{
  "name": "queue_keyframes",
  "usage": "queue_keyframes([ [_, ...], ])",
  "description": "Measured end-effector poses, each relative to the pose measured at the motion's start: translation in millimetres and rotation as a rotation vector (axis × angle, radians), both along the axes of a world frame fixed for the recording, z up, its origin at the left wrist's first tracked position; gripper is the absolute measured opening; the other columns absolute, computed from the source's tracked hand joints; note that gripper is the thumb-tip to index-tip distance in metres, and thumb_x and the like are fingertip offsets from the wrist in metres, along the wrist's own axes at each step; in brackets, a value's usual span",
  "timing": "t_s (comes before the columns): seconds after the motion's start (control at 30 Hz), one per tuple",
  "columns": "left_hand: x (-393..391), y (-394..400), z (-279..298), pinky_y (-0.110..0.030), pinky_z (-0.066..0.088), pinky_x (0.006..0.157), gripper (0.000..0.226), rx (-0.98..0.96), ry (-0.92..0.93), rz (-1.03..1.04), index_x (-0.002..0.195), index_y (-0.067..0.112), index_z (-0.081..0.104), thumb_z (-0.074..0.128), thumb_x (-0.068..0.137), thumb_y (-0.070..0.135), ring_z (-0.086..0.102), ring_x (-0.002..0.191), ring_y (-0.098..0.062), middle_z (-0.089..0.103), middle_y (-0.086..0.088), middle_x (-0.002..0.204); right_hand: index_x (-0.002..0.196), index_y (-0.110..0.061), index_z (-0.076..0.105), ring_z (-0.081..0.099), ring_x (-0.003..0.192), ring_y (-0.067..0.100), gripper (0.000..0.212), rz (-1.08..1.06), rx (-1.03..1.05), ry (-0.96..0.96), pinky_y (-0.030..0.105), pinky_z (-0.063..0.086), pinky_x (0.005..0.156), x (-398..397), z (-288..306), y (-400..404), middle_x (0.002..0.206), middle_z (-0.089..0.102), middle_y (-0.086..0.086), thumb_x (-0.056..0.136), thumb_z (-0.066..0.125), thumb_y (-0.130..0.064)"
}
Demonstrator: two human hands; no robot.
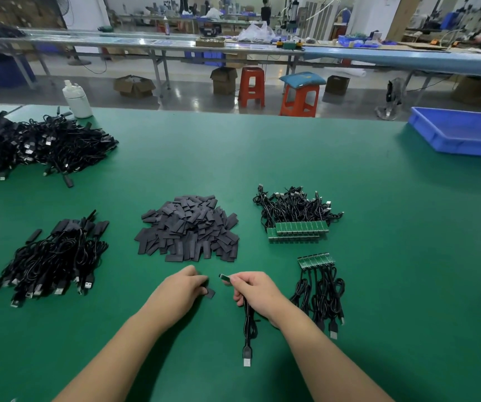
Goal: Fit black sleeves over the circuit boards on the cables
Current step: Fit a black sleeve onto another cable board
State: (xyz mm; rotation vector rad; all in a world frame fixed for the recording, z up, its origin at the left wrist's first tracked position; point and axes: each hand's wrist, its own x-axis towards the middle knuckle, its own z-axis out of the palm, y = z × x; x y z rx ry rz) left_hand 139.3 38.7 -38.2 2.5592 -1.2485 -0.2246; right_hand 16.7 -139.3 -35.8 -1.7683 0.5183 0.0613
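Observation:
My right hand [255, 291] grips a black cable [247, 326] just behind its small green circuit board [224, 277], which points left. The cable's USB plug [247, 356] lies on the green mat below. My left hand [182, 288] pinches a flat black sleeve [210, 293] at its fingertips, a short gap left of the board. Beyond both hands lies a heap of black sleeves [188, 229]. Bare-board cables sit in a row [319, 285] to my right and in a bundle [297, 216] farther back.
Sleeved cables lie in a pile [51, 262] at the left and a bigger heap [30, 146] at the far left. A white bottle [76, 99] stands at the table's far edge, a blue tray [462, 132] at the far right.

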Motion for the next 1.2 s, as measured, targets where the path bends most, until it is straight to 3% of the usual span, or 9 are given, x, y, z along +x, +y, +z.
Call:
queue_keyframes([
  [0.2, -1, 6, 10, -0.028, 0.047, 0.084, 0.017, -0.058, 0.074, 0.004, 0.108, 0.026, 0.07, 0.062, 0.094, 0.031, 0.059, 0.092, -0.015, 0.055, 0.009, 0.098, 0.096, -0.036, 0.074, 0.063, 0.066, 0.002, 0.016, 0.016, 0.075, -0.033, 0.017, 0.052, 0.071, 0, 0, -2, 0.081, 0.07, -0.008, 0.097, 0.062, -0.027],
  [0.3, -4, 7, 16, -0.024, 0.047, 0.076, 0.004, -0.122, 0.082, 0.082, 0.089, 0.031, 0.063, 0.063, 0.092, 0.029, 0.057, 0.083, -0.01, 0.056, 0.013, 0.09, 0.097, -0.034, 0.075, 0.065, 0.071, 0.0, 0.017, 0.018, 0.084, -0.045, 0.018, 0.053, 0.072, -1, 0, -1, 0.087, 0.072, -0.005, 0.094, 0.065, -0.02],
  [0.37, -4, 6, 17, -0.014, 0.041, 0.067, 0.014, -0.194, 0.137, 0.146, 0.083, 0.033, 0.057, 0.063, 0.093, 0.024, 0.057, 0.077, -0.005, 0.06, 0.016, 0.083, 0.098, -0.034, 0.075, 0.067, 0.076, 0.003, 0.017, 0.014, 0.085, -0.048, 0.021, 0.055, 0.075, -1, 1, 0, 0.089, 0.073, -0.003, 0.093, 0.067, -0.019],
  [0.43, -4, 5, 19, -0.009, 0.039, 0.069, 0.011, -0.221, 0.175, 0.16, 0.092, 0.032, 0.065, 0.061, 0.095, 0.022, 0.059, 0.081, 0.0, 0.066, 0.018, 0.088, 0.1, -0.032, 0.076, 0.067, 0.077, 0.004, 0.017, 0.008, 0.096, -0.049, 0.021, 0.056, 0.076, -1, 0, 0, 0.09, 0.073, -0.001, 0.093, 0.068, -0.019],
  [0.57, -1, 2, 19, -0.025, 0.044, 0.091, 0.028, -0.07, 0.098, 0.059, 0.125, 0.02, 0.066, 0.056, 0.099, 0.025, 0.059, 0.106, -0.017, 0.065, 0.002, 0.112, 0.11, -0.026, 0.074, 0.067, 0.073, 0.004, 0.019, 0.005, 0.064, -0.032, 0.022, 0.057, 0.08, 0, -3, -2, 0.092, 0.075, -0.002, 0.094, 0.068, -0.021],
  [0.7, 2, 3, 15, -0.032, 0.047, 0.088, 0.032, 0.093, 0.035, 0.029, 0.126, 0.02, 0.062, 0.055, 0.098, 0.033, 0.058, 0.1, -0.021, 0.056, 0.001, 0.107, 0.113, -0.023, 0.073, 0.069, 0.074, 0.004, 0.02, -0.001, 0.065, -0.03, 0.021, 0.057, 0.08, -1, -4, -2, 0.093, 0.075, -0.002, 0.094, 0.068, -0.019],
  [0.83, 4, 10, 16, -0.029, 0.049, 0.082, 0.03, 0.113, -0.093, 0.016, 0.124, 0.032, 0.063, 0.054, 0.097, 0.04, 0.06, 0.1, -0.017, 0.056, 0.009, 0.115, 0.115, -0.021, 0.073, 0.07, 0.078, 0.006, 0.022, -0.011, 0.057, -0.026, 0.021, 0.057, 0.081, -1, -4, -2, 0.093, 0.076, -0.002, 0.093, 0.069, -0.018],
  [0.97, 3, 11, 16, -0.027, 0.048, 0.081, 0.029, 0.001, -0.063, 0.001, 0.122, 0.036, 0.064, 0.054, 0.096, 0.043, 0.06, 0.102, -0.012, 0.063, 0.014, 0.113, 0.118, -0.013, 0.071, 0.068, 0.077, 0.007, 0.024, -0.013, 0.079, -0.037, 0.02, 0.057, 0.08, -1, -3, -1, 0.093, 0.074, 0.002, 0.094, 0.068, -0.014],
  [1.2, -5, 7, 16, -0.025, 0.046, 0.082, 0.025, -0.241, 0.049, 0.012, 0.115, 0.025, 0.072, 0.065, 0.093, 0.035, 0.06, 0.095, -0.011, 0.069, 0.01, 0.101, 0.119, -0.012, 0.07, 0.067, 0.082, 0.011, 0.024, 0.003, 0.035, -0.043, 0.022, 0.058, 0.083, -1, -3, 1, 0.1, 0.074, 0.007, 0.095, 0.066, -0.014],
])
